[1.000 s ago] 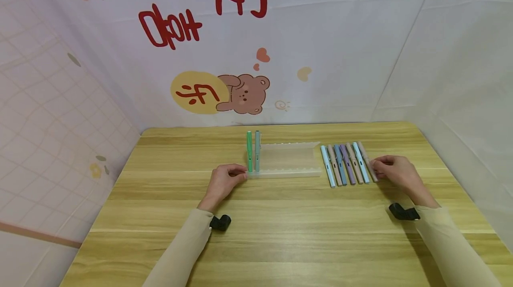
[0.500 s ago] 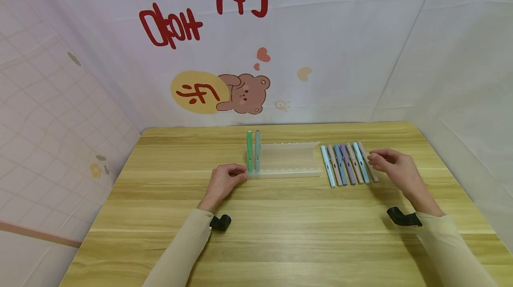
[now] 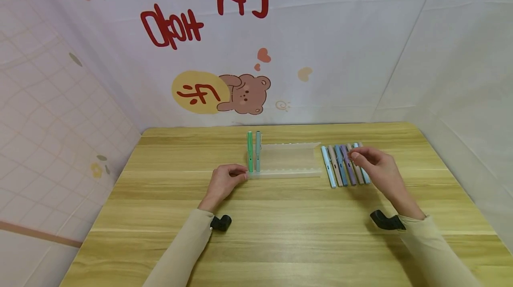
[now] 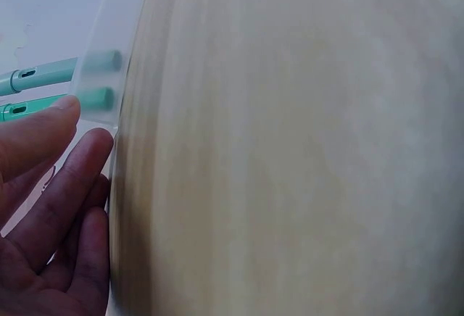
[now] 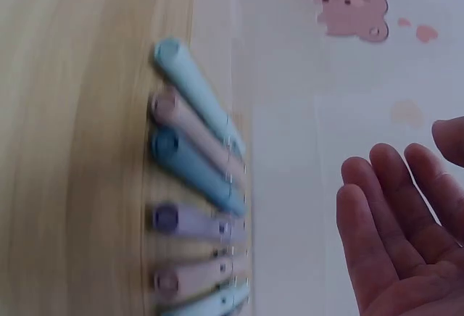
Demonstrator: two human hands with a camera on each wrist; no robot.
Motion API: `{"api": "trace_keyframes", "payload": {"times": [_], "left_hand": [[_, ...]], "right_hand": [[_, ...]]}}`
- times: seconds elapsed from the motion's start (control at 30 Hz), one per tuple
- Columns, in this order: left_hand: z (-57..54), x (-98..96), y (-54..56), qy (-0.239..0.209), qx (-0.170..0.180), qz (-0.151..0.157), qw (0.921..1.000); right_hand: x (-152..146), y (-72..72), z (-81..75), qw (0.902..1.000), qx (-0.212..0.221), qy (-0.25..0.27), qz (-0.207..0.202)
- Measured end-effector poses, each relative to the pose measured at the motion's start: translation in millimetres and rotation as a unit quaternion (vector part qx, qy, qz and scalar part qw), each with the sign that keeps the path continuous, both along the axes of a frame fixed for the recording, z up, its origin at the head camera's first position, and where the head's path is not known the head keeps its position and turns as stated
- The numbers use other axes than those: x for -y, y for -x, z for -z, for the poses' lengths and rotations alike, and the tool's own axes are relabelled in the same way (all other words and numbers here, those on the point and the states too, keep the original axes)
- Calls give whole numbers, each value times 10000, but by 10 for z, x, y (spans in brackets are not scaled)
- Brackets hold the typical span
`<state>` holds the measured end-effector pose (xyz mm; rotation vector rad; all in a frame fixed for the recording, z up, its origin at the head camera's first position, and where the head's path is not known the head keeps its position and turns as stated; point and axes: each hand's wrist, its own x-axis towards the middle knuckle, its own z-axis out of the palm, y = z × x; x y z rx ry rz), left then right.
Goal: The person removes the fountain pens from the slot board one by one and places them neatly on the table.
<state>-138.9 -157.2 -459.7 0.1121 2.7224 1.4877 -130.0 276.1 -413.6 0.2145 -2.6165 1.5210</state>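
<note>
A translucent plastic pen tray point(image 3: 288, 158) lies on the table, with a green pen point(image 3: 250, 152) and a grey-teal pen point(image 3: 258, 153) side by side at its left end. My left hand point(image 3: 223, 185) pinches the tray's front left corner; in the left wrist view the thumb point(image 4: 61, 113) lies by the green pen's end. To the tray's right lies a row of capped pens, among them a light blue pen point(image 3: 328, 167), a blue pen point(image 3: 342, 166) and a purple pen point(image 3: 348, 166). Above the row's right end, my right hand point(image 3: 378, 173) holds nothing and partly hides the last pens.
The wooden table point(image 3: 280, 233) reaches back to a white cloth wall point(image 3: 340, 55) printed with a bear and red characters. Cloth also hangs along both sides. A black wrist camera point(image 3: 221, 223) sits at the left cuff, another black camera point(image 3: 386, 221) at the right.
My right hand has come up off the rightmost pen and moved left over the row. The left hand stays at the tray corner, and both pens in the tray keep their places.
</note>
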Motion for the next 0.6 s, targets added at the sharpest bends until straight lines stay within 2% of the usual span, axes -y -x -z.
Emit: {"api": "trace_keyframes", "payload": {"times": [0.4,0.6], "left_hand": [[5,5,-5,24,-10,14,10000],[-1,-1,0,27,-35,19,10000]], "right_hand": [[423,20,30,9982,-200,96,-552],[600,62,49,9965,-13,190,-810]]}}
